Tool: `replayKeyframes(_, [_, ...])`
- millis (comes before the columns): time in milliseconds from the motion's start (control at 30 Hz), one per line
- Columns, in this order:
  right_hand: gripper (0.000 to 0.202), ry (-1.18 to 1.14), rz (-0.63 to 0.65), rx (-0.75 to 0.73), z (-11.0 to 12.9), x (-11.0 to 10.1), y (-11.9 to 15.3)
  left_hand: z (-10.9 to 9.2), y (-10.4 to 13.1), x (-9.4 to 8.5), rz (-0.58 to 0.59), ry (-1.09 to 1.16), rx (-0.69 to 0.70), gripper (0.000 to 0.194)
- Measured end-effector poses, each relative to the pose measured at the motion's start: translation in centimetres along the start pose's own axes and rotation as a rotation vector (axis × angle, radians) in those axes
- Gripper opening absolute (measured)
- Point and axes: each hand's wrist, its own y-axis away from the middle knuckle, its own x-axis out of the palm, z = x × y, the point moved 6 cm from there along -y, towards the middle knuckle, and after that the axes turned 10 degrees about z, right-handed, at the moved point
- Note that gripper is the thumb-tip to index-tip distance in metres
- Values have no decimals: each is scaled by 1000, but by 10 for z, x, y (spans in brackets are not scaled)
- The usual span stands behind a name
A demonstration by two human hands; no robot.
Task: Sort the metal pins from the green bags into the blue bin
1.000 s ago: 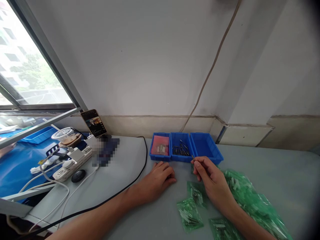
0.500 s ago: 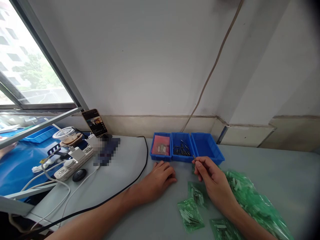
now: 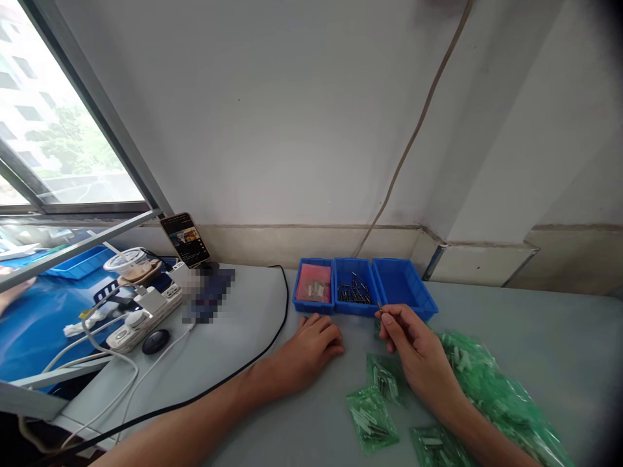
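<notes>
My right hand [image 3: 413, 347] pinches a small thin brass-coloured metal piece [image 3: 379, 307] between thumb and index finger. It is held just in front of the blue bins; its exact kind is too small to make out. My left hand [image 3: 311, 347] lies on the table with fingers loosely bent, holding nothing visible. Behind it stands a blue bin [image 3: 298, 305] with a pink bag [image 3: 314, 275] inside. The middle blue bin [image 3: 355, 311] holds many dark, thin screw-like pieces [image 3: 353, 295]. At the right is a blue bin [image 3: 402, 285] with nothing visible in it.
Small green bags of metal parts [image 3: 372, 418] lie between my forearms, beside a large green plastic bag [image 3: 506, 395]. A black cable [image 3: 233, 373] crosses my left forearm area. Further left are a mouse [image 3: 156, 341], a power strip [image 3: 146, 318] and a propped phone [image 3: 185, 240].
Both hands keep their place and pose, and the metal piece stays in my right fingers. The view has shifted only very slightly.
</notes>
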Motion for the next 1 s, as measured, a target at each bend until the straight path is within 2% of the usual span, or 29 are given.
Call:
replayKeyframes(367, [36,4,-26,-9,2,-1,0,0,-1,-1,-7,13,7,12])
replayKeyframes(633, [30,-14,-5,14,-6,-1,0,-3,-2,-2,-17,32,-6,2])
replayKeyframes(1000, [32,1,0,-48,-5,1,-5,-3,-1,-2,-42,15,4,1])
